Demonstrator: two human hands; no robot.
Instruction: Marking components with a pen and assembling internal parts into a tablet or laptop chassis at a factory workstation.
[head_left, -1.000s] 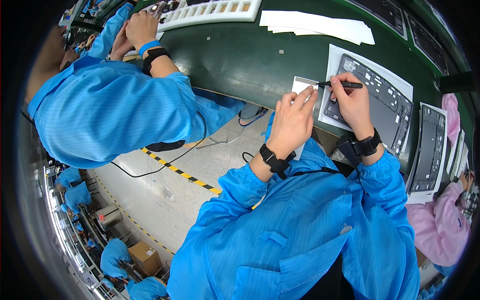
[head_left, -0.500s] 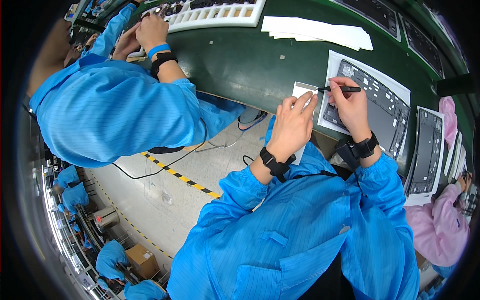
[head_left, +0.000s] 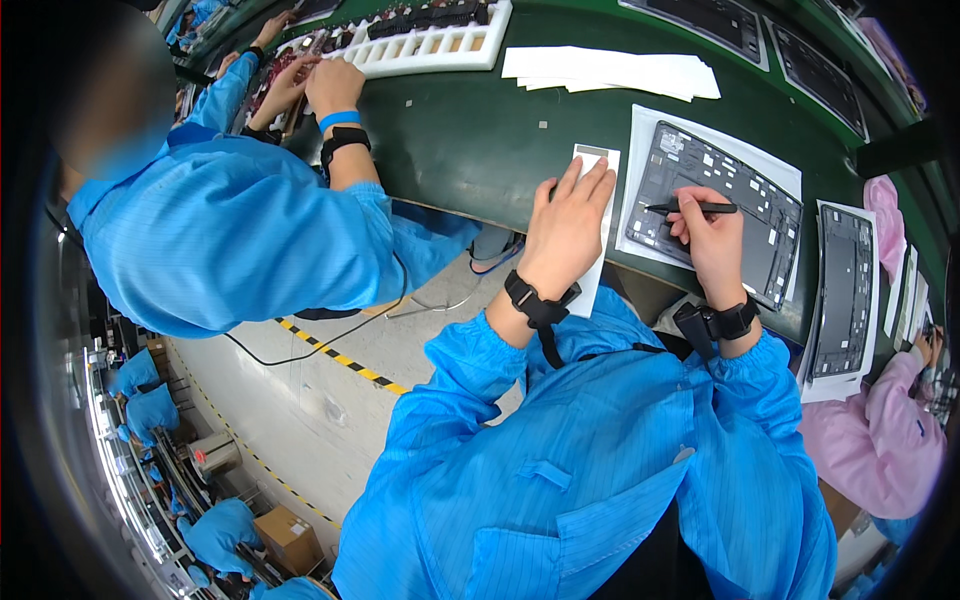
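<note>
My left hand (head_left: 568,228) lies with fingers stretched out and the thumb apart, over a long white strip (head_left: 609,160). The strip has a grey band at its far end and reaches past the table's near edge toward me. A thin black pair of tweezers (head_left: 718,208) sits in the closed fingers of my right hand (head_left: 714,245). Its tip points left, over the left part of a dark flat tablet-like housing (head_left: 765,235) with small white and silver patches. Whether the tip touches the housing or carries anything is too small to tell. White sheets (head_left: 638,140) lie under the housing.
White paper strips (head_left: 610,72) lie farther back on the green table (head_left: 460,130). Another dark housing (head_left: 845,290) rests on paper at right; more stand at the far right. A white slotted tray (head_left: 440,55) is near a blue-sleeved co-worker (head_left: 240,230) at left. A pink-sleeved person (head_left: 870,430) is at right.
The tweezers' tip has moved from the strip's far end rightward and nearer, over the housing. My left hand's fingers have shifted back a little, uncovering more of the strip's far end.
</note>
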